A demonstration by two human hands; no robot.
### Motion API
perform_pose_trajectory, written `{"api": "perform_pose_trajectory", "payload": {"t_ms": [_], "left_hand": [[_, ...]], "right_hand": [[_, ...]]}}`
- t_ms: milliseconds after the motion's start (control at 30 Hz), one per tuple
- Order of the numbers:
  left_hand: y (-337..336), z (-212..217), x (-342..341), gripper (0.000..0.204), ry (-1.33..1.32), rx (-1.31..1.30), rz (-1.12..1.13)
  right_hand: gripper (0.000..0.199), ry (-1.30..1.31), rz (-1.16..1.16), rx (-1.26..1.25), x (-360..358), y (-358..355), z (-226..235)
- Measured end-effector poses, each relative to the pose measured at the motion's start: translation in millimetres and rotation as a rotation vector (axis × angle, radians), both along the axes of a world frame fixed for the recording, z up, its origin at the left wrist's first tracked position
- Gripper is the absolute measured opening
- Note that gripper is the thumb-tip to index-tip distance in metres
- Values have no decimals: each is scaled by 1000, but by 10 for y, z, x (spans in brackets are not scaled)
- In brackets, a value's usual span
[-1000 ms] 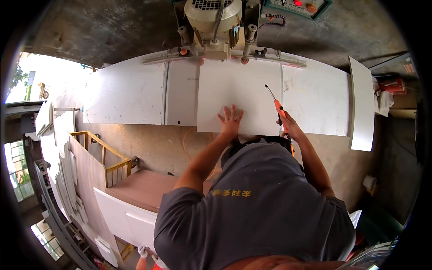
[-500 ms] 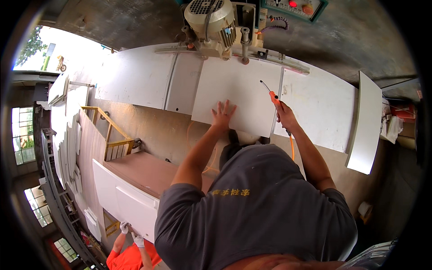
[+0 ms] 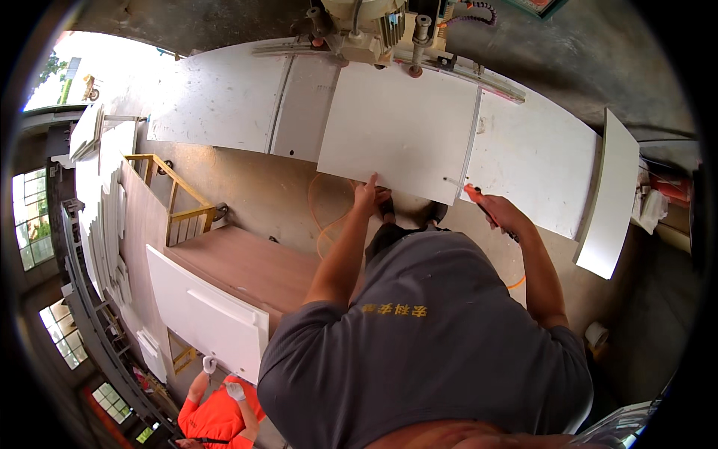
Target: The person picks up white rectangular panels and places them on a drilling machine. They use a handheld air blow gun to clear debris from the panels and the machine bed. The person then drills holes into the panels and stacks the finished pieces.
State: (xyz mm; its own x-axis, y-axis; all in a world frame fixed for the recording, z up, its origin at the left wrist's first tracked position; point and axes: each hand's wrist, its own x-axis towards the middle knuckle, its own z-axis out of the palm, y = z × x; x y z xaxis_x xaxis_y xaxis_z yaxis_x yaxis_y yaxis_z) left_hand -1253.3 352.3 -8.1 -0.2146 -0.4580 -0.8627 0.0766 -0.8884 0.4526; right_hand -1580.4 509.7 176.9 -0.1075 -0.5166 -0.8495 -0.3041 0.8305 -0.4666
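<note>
A white rectangular panel (image 3: 400, 127) lies on the worktable under a motorised machine head. At the panel's near edge, toward its left corner, is my left hand (image 3: 366, 196). One digit rests on top of the board and the other fingers curl under the edge, partly hidden. My right hand (image 3: 505, 215) is wrapped round an orange-red air blow gun (image 3: 474, 194). Its thin metal nozzle points left, over the panel's near right corner. An orange hose trails from the gun below my forearm.
The machine's motor (image 3: 370, 34) and a metal guide rail (image 3: 486, 82) stand at the table's far side. A white board (image 3: 609, 194) leans at the right. Behind on the left are a yellow-framed cart (image 3: 179, 196), stacked panels and a co-worker in orange (image 3: 217, 415).
My left hand has slid from lying flat on the panel to its near edge. My right hand has drawn the blow gun back toward me. The view has tilted downward.
</note>
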Motion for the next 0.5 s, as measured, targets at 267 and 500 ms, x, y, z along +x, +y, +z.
{"api": "perform_pose_trajectory", "payload": {"t_ms": [267,500], "left_hand": [[-138,-209,126,47,270,31,66],[-98,-252,314,42,224,-3,126]], "right_hand": [[52,-195,-264,-321,765,-1424,-247],[50,41,-49,-235,1170,-2402,-165]]}}
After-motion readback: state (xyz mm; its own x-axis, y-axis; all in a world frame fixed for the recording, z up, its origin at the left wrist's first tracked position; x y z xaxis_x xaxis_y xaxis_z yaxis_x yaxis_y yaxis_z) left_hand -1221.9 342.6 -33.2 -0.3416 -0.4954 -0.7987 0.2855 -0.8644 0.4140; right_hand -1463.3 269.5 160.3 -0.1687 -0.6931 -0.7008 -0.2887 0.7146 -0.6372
